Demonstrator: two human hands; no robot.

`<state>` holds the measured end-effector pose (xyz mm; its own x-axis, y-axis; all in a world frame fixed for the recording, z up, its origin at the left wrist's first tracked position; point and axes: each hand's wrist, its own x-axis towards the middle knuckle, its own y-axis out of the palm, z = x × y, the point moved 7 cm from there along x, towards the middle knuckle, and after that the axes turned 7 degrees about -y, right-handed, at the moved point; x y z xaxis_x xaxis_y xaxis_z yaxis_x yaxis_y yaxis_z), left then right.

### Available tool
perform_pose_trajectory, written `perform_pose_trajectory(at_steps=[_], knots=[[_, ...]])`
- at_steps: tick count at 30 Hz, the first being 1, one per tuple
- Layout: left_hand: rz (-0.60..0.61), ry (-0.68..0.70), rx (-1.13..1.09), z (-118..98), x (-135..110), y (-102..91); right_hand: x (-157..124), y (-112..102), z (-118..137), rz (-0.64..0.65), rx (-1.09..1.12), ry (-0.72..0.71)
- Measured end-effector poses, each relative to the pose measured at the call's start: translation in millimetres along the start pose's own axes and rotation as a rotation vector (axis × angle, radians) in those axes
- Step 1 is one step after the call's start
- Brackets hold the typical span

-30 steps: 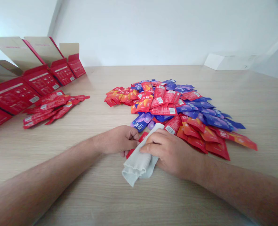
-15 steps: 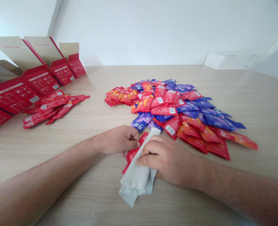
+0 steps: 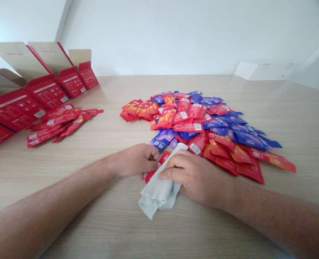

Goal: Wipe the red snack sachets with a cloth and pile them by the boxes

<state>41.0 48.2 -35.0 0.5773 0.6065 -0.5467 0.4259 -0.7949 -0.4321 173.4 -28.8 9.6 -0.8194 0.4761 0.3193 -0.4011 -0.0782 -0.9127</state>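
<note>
A folded white cloth [image 3: 156,189] lies over a red sachet [image 3: 165,157] near the front middle of the table. My right hand [image 3: 197,176] is closed on the cloth, thumb and fingers pinching its right side. At the sachet's left edge, my left hand [image 3: 136,160] has its fingers curled in and grips the packet. Most of that sachet is hidden under the cloth. Just beyond my hands spreads a heap of red and purple sachets [image 3: 187,126]; the cloth's far end reaches its near edge.
Along the left stand several red cartons [image 3: 47,91] with their flaps up. In front of them lies a smaller pile of red sachets [image 3: 59,124]. A white box-like object [image 3: 261,71] sits at the back right, by the wall.
The cloth and my right hand have shifted slightly away from me and to the right. The cloth's near end has drawn up, covering the sachet's lower corner. My left hand has stayed put.
</note>
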Motion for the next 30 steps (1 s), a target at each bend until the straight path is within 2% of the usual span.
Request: perform_pose_trajectory(at_steps=[2,7,12,17,22,27,30], knots=[[0.003,-0.004,-0.001,0.4,0.1,1.0,-1.0,-1.7,-3.2,-0.029,-0.009,0.042],[-0.018,0.003,0.009,0.0,0.5,-0.9,0.4,1.9,4.7,0.015,0.008,-0.056],[0.009,0.001,-0.014,1.0,0.6,1.6,-1.1,-1.5,-3.8,-0.033,-0.004,0.048],[-0.003,0.008,-0.009,-0.7,0.0,-0.5,1.0,1.5,3.2,0.016,0.011,-0.058],[0.017,-0.011,-0.008,-0.5,-1.2,2.0,-0.8,-2.8,-4.9,-0.037,0.004,0.059],[0.004,0.007,0.01,-2.8,-1.6,-0.2,1.6,-0.1,4.0,0.026,0.015,-0.05],[0.013,0.005,0.008,-1.7,-1.0,1.0,0.9,-0.3,-1.2,0.0,0.016,-0.003]])
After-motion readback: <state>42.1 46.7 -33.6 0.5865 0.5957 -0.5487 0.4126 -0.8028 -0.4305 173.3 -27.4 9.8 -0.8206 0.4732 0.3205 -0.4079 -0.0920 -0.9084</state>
